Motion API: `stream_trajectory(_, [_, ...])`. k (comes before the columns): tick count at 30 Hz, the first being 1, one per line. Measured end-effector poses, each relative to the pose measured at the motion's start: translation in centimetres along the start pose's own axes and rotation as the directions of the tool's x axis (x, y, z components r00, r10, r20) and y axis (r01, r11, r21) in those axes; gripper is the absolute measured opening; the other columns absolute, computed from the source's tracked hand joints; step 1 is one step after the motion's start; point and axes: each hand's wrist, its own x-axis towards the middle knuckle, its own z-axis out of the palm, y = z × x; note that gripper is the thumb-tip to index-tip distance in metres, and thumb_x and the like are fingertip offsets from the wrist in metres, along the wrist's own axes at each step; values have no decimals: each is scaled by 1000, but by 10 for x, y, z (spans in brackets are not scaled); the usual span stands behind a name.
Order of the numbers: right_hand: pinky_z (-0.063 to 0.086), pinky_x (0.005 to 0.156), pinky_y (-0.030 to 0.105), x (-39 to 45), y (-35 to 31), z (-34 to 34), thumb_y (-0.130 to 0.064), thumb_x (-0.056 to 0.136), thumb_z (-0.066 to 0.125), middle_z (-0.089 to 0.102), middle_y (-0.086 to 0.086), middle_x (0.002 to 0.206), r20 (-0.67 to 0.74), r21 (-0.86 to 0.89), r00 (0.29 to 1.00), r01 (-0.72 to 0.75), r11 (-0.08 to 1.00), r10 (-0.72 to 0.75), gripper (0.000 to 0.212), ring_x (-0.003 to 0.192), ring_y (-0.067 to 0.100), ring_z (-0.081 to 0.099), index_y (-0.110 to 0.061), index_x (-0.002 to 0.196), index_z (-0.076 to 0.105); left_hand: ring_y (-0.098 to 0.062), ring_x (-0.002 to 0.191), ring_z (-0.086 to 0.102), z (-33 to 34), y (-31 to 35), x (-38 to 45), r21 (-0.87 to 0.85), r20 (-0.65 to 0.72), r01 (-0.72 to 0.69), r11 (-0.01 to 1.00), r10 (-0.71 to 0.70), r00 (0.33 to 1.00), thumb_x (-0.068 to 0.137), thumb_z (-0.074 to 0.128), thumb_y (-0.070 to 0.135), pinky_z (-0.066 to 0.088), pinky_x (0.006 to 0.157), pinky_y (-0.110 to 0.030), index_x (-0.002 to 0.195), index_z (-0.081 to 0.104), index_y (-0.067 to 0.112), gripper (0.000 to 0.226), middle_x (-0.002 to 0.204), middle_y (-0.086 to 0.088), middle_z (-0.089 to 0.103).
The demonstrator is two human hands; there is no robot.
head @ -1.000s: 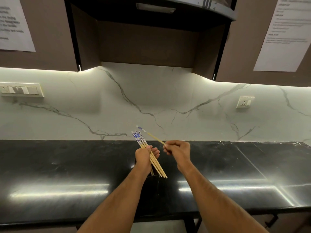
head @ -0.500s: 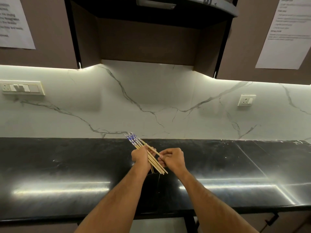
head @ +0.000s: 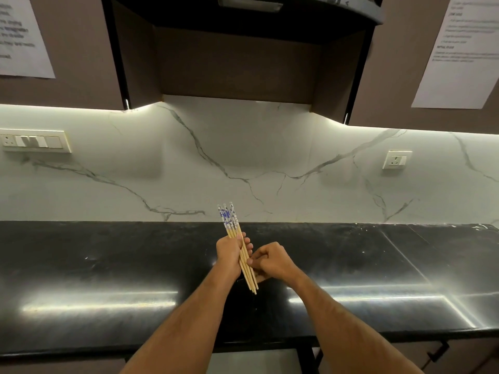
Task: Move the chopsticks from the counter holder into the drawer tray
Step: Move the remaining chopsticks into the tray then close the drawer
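Head cam, center of frame: left hand (head: pixel 229 253) is gripping the chopsticks (head: pixel 237 245) as a bundle over the black counter (head: pixel 108 265), right hand (head: pixel 272 261) is pinching at their lower ends. Risk imo: the sticks are fanning a bit, so w/ a loose grip one could slip out & roll off the counter; drawer tray isn't in view.

shiny black tabletop (head: pixel 108 265) | white marble backsplash (head: pixel 270 157) with grey veins | switch panel (head: pixel 35 141) on the left of it, single socket (head: pixel 396 159) on the right | brown cabinets up top, printed sheets (head: pixel 459 49) taped on both sides
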Motion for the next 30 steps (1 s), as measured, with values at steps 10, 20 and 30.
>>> stream_trajectory(10, [61,85,35,23,-27,-36,-2,83,78,62,13,123,-125,111,958,271,956,-257,99,89,22,75,-25,157,16,-25,81,69,-25,-6,-18,327,421,-82,941,-68,904,103,46,6,59,79,-38,115,63,-3,23,93,-16,69])
stream_trajectory(20, [59,85,26,30,-16,-28,8,78,78,71,12,117,-160,1,957,244,970,-241,75,96,14,73,-1,144,46,-27,89,72,-30,-10,-19,365,490,-96,926,-104,865,102,49,8,59,88,-41,117,65,-1,23,97,-16,72])
stream_trajectory(30, [62,77,28,36,-17,-23,1,88,71,76,3,98,-179,-32,940,288,957,-289,41,86,10,75,-8,127,62,-30,93,73,-29,-9,-13,390,500,-81,917,-138,855,101,51,7,59,84,-38,114,66,-2,22,97,-16,75])
